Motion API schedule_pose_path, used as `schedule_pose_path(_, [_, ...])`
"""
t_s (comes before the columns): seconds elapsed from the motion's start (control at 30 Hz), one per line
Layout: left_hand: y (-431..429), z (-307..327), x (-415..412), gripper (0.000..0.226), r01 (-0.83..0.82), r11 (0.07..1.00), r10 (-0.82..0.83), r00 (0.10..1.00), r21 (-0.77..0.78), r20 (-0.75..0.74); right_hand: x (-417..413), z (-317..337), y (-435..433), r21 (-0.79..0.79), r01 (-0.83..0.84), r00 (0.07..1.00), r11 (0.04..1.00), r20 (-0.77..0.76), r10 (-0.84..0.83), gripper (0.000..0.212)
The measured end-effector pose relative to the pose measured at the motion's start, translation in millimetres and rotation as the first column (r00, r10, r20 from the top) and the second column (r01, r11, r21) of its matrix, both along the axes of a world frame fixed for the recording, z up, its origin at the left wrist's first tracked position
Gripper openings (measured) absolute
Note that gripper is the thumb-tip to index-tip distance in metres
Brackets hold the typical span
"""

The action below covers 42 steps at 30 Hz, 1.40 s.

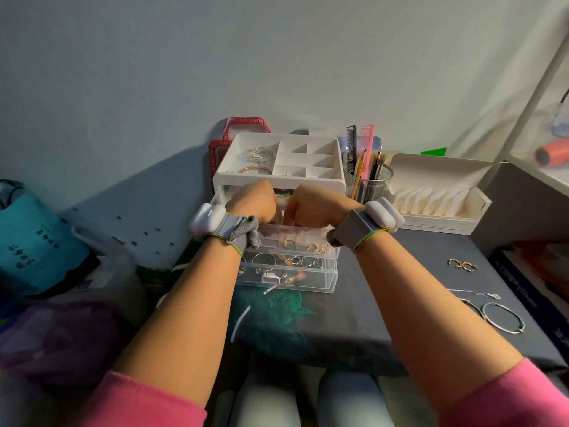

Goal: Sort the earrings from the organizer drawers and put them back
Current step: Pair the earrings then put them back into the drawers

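The left hand [255, 202] and the right hand [312, 206] met almost knuckle to knuckle over the top drawer [218, 197] of the organizer [278, 181]. Each grip was drawn in tight, with the fingers curled and aimed down into the drawer and the backs of the hands toward the camera. The fingertips were hidden behind the knuckles, so I cannot tell whether either grip had an earring pinched or only touched the drawer.

The organizer stood at the back of the desk [385, 291], its long side running left to right. Its clear drawers were pulled out toward the person in steps, each one lower and nearer. The middle drawer [336, 251] held a row of gold earrings [317, 248] lying left to right along its front. The bottom drawer [308, 285] held silver hoops [264, 261] and other small pieces too blurred to name. In the white top tray [323, 148], two bracelets [261, 154] lay in the large left compartment.

On the desk to the right, well apart from the organizer, lay a loose pair of gold earrings [462, 265]. Nearer the person were a thin silver chain [477, 293] and two silver bangles [502, 318].
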<state>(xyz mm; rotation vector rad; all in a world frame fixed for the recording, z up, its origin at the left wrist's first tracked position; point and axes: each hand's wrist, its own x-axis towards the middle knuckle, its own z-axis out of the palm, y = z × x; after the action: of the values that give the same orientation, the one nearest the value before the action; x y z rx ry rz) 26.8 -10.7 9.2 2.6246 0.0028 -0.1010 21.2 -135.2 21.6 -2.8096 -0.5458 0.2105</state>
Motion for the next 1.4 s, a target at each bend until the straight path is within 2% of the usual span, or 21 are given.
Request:
schedule_pose_path(0.13, [-7,6,-5,0.008,-0.046,0.975,0.061,0.996,-0.217,0.060,-4,6,-13,0.208,0.078,0.991,0.975,0.089,-0.098,0.027])
schedule_pose_path(0.2, [-12,8,-7,0.009,-0.059,0.958,0.087,0.992,-0.280,0.089,-6,9,-20,0.295,0.104,0.981,0.950,0.129,-0.148,0.026])
schedule_pose_path(0.4, [-41,18,-19,0.010,-0.007,0.925,0.079,0.981,-0.379,0.175,-20,15,-49,0.386,0.159,0.946,0.909,0.203,-0.251,0.025])
schedule_pose_path(0.7, [-94,18,-33,0.018,0.061,0.909,0.042,0.971,-0.412,0.237,-41,19,-107,0.410,0.244,0.904,0.879,0.232,-0.359,0.022])
schedule_pose_path(0.83, [-119,19,-41,0.020,0.096,0.909,0.012,0.967,-0.405,0.256,-49,18,-136,0.432,0.288,0.888,0.855,0.214,-0.407,0.029])
schedule_pose_path(1.23, [-196,-4,-43,0.023,0.199,0.877,-0.133,0.975,-0.438,0.178,-61,1,-213,0.475,0.422,0.843,0.772,0.108,-0.527,0.027])
schedule_pose_path(1.4, [-227,-21,-35,0.032,0.214,0.884,-0.175,0.976,-0.416,0.130,-61,-13,-244,0.479,0.464,0.820,0.745,0.086,-0.566,0.028])
